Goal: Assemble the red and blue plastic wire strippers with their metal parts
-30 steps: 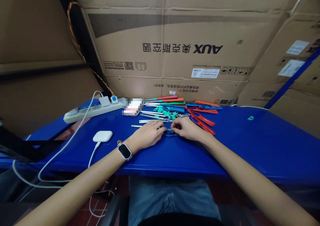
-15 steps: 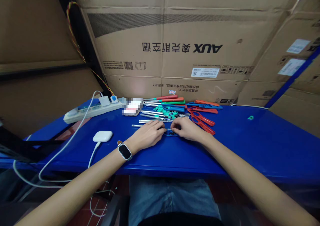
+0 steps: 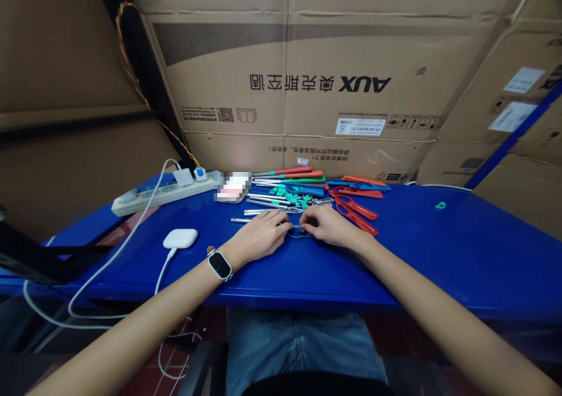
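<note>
My left hand (image 3: 267, 233) and my right hand (image 3: 325, 225) rest close together at the table's middle, fingertips pinched and facing each other. A thin metal piece shows in the small gap between them, but its kind is hidden by the fingers. Just below the fingertips, a blue loop-shaped plastic part (image 3: 300, 233) lies on the table, partly covered by both hands. Behind my left hand are slim silver metal tubes (image 3: 263, 212). Small green plastic pieces (image 3: 302, 200) lie in a pile beyond my fingers. Red looped plastic parts (image 3: 360, 210) lie past my right hand.
Long tools with red, orange, green and blue handles (image 3: 302, 174) lie against the cardboard wall (image 3: 307, 51). At left are a pixelated phone-like object (image 3: 233, 186), a power strip (image 3: 164, 194) and a white case (image 3: 180, 238) with a cable. One green piece (image 3: 440, 205) sits at right.
Almost nothing differs. My left fingertips have shifted very slightly to the right; my right hand stays in place.
</note>
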`<state>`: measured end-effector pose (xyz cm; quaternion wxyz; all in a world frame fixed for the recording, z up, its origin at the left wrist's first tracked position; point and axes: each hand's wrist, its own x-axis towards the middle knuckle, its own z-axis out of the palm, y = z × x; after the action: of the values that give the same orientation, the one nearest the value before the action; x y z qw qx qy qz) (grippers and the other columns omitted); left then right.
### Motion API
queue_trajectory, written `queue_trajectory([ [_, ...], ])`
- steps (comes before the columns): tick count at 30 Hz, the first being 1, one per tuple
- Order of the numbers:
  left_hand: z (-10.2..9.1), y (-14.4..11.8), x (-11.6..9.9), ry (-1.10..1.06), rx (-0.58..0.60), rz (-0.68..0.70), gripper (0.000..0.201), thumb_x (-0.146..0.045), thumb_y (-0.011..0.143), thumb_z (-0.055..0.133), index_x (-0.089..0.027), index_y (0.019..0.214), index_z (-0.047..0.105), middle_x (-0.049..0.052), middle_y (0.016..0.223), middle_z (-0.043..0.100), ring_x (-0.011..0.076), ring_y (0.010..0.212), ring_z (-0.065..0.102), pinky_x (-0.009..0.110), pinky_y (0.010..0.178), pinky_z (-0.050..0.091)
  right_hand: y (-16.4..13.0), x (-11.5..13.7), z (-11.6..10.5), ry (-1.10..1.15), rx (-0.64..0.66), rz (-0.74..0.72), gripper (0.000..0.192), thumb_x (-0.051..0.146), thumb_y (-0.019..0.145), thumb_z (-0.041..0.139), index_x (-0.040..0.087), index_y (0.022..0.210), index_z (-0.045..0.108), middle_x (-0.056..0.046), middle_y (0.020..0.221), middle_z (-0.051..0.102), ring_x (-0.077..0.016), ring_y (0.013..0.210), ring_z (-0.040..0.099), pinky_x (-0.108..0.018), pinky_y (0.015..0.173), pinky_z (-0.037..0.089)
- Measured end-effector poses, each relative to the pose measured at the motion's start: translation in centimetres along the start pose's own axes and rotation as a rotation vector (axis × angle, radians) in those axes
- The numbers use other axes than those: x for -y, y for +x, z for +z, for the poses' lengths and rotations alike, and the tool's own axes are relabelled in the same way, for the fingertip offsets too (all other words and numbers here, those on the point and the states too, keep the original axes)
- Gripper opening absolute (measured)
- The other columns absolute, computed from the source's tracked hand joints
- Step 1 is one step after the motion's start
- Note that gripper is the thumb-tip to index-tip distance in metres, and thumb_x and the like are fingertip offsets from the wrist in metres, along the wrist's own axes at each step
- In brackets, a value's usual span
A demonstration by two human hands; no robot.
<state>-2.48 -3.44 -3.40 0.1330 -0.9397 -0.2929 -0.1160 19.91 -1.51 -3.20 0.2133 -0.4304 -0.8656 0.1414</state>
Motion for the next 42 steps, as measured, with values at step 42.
queue_trajectory([
  [42, 0.2, 0.0, -0.8, 0.037, -0.022, -0.017, 0.028, -0.030, 0.100, 0.041, -0.018, 0.115, 0.062, 0.009, 0.104, 0.056, 0.0225, 0.096, 0.054, 0.037, 0.086, 0.043, 0.1, -0.4, 0.0, 0.031, -0.015, 0.095, 0.010, 0.012, 0.075, 0.060, 0.016, 0.072, 0.069, -0.002, 0.067, 0.069, -0.0133, 0.060, 0.060, -0.022, 0.056, 0.040],
])
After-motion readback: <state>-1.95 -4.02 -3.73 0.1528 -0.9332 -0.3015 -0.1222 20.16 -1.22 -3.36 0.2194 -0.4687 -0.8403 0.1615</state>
